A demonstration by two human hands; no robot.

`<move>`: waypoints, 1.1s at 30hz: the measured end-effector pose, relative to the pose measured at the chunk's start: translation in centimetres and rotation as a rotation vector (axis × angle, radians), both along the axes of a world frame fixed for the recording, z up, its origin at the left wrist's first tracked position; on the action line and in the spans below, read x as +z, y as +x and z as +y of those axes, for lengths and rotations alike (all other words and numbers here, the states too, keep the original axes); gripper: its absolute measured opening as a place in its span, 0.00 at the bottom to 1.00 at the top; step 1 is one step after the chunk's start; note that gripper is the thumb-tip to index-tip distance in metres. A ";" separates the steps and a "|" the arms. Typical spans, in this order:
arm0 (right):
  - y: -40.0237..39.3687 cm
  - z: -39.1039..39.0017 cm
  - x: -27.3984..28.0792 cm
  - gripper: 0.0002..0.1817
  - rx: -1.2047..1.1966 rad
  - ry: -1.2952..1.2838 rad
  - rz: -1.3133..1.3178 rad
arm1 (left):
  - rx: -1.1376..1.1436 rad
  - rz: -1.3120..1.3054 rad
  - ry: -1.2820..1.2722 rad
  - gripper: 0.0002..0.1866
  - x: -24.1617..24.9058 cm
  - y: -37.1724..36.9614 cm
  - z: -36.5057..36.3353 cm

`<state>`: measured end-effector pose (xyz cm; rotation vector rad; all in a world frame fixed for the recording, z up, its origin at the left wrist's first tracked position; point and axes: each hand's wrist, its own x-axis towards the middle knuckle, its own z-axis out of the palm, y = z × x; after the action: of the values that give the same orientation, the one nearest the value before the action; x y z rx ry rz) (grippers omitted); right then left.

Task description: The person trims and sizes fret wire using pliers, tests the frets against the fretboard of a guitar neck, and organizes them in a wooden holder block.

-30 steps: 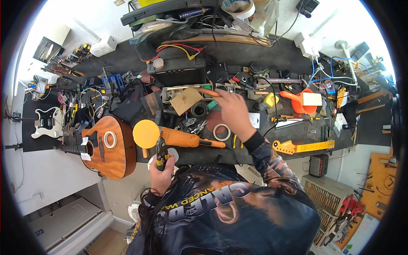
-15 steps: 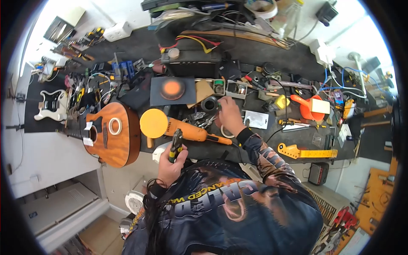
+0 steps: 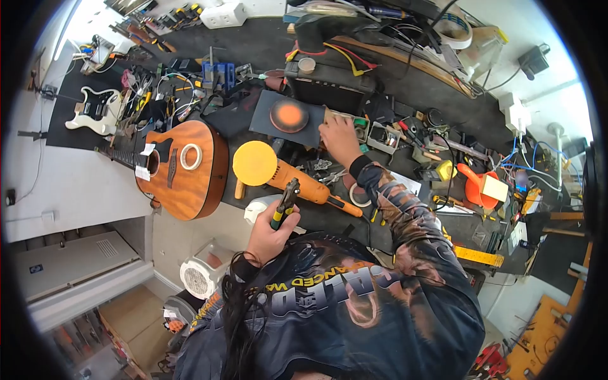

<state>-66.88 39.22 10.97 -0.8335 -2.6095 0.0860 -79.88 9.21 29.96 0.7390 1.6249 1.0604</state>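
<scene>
My left hand (image 3: pixel 271 234) is wrapped round pliers (image 3: pixel 286 202) with yellow and dark handles, their jaws pointing up. My right hand (image 3: pixel 341 140) reaches over the bench at the right edge of a dark square sheet (image 3: pixel 259 120) that has an orange-centred round spot. Its fingers are bent over a brown piece there, and whether they grip anything is hidden. Between and beyond the hands lies an orange power tool (image 3: pixel 304 183) with a round yellow pad (image 3: pixel 254 163).
An acoustic guitar (image 3: pixel 206 174) lies at the left, with a white guitar body (image 3: pixel 98 112) farther left. Behind the sheet stands a black amplifier box (image 3: pixel 329 88). An orange dustpan (image 3: pixel 478 190) and a guitar neck (image 3: pixel 479 256) are at the right.
My right hand has moved from beside the black cup up and left to the dark sheet's edge. My left hand still holds the pliers. The camera view has turned and shifted.
</scene>
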 end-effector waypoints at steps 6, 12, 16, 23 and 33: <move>-1.6 0.9 1.0 0.10 0.166 -0.247 -0.328 | -0.041 0.015 -0.008 0.10 -0.2 -0.6 -0.5; -1.6 -1.9 0.7 0.15 0.297 -0.211 -0.233 | -0.026 0.043 0.091 0.10 0.0 -0.9 -1.3; -3.8 -0.6 5.2 0.36 0.285 -0.273 -0.017 | 0.015 0.037 0.142 0.08 -0.5 -0.8 -1.8; -4.7 2.9 4.0 0.43 0.378 -0.343 0.101 | 0.024 0.032 0.153 0.08 -1.2 -0.5 -2.5; 2.2 -2.8 2.2 0.43 -0.187 -0.304 -0.039 | 0.100 -0.049 0.033 0.10 -0.7 -1.2 -4.2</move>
<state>-64.63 36.37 13.18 -1.1897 -2.5764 0.4259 -81.06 4.99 29.29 0.6535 1.6194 1.1707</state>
